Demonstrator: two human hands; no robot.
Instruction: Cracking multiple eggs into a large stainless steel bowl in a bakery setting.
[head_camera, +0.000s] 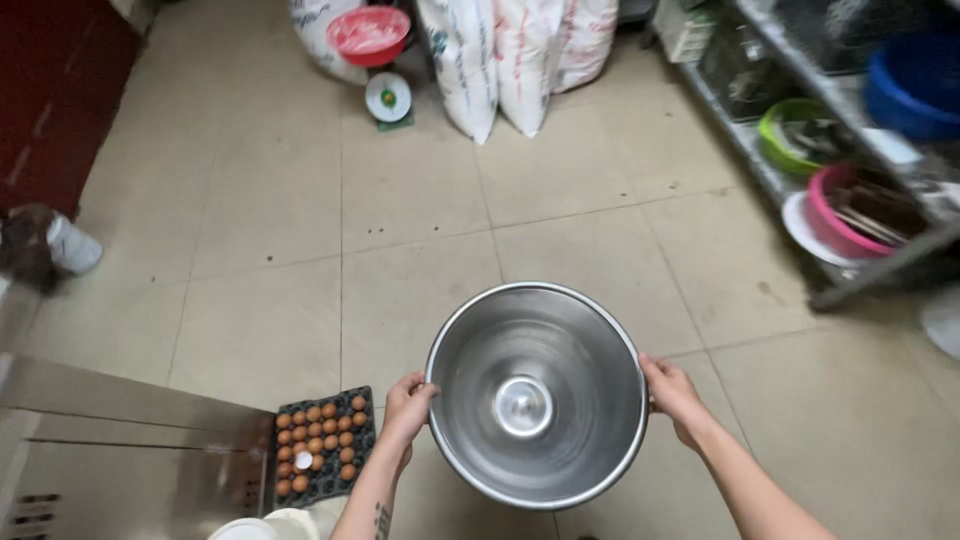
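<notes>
A large, deep stainless-steel mixing bowl is held in the air above the tiled floor, mouth facing up toward the camera. It looks empty, its shiny inside narrowing to a small flat round base.

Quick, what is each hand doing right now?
Left hand: closed on the rim of the steel bowl.
Right hand: closed on the bowl's opposite rim.

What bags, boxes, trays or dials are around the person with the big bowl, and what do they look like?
Sacks: three tall white bags with red and dark print, leaning at the far wall.
Scale: small, round white dial face, red bowl on top, left of the sacks.
Egg tray: dark tray of brown eggs, beside the left hand.
No screens or signs show.
</notes>
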